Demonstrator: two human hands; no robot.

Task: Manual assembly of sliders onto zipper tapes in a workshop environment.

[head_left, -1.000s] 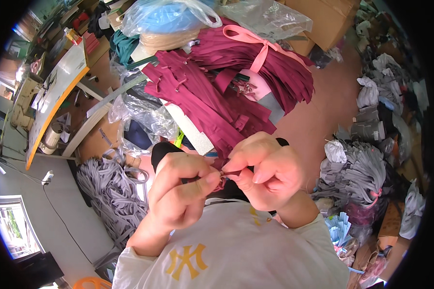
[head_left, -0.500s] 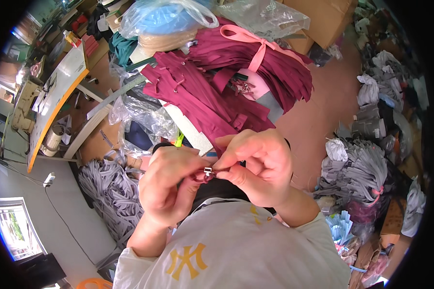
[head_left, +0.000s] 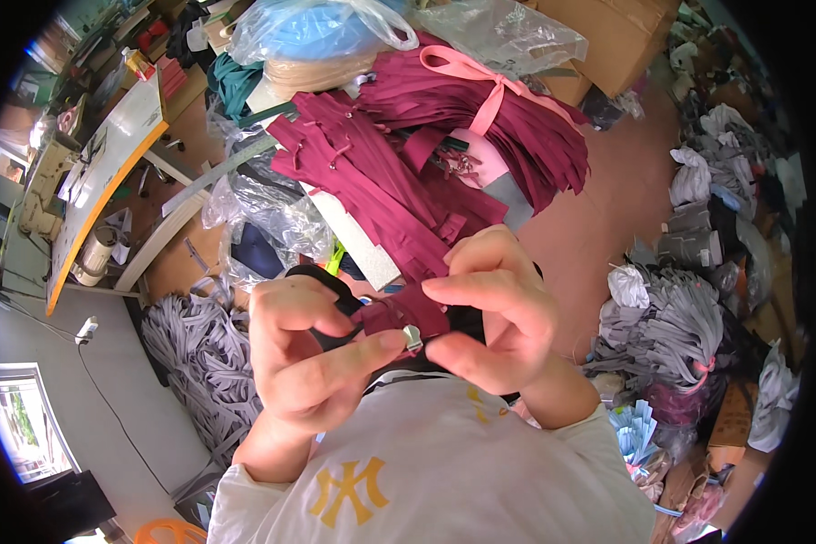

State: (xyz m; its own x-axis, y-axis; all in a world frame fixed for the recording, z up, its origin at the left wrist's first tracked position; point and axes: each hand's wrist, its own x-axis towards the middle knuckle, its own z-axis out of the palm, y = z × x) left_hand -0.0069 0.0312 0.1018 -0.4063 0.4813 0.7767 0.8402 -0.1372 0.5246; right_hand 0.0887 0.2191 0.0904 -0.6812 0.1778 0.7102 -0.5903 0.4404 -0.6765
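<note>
Held up in front of my shirt is a maroon zipper (head_left: 412,313), its tape doubled into a short wide band with a small silver slider (head_left: 412,338) at its lower edge. My left hand (head_left: 304,354) pinches it, the thumb tip against the slider and the index finger bent at the band's left side. Around the band's right end is my right hand (head_left: 503,322), index fingertip at the top edge and thumb at the bottom edge. Beyond my hands lies a spread of maroon zippers (head_left: 363,172), several with small sliders showing. Farther back is a maroon bundle (head_left: 499,118) tied with a pink ribbon (head_left: 487,104).
A white worktable (head_left: 109,181) with an orange edge stands at left. Grey strips (head_left: 199,363) are heaped beside the wall, and more grey bundles (head_left: 662,317) lie at right. Clear plastic (head_left: 272,218) and a cardboard box (head_left: 607,41) flank the maroon pile.
The small bunched loop between my fingertips has become a wider flat band. My right thumb and index finger have spread apart, and the slider has moved slightly right and down.
</note>
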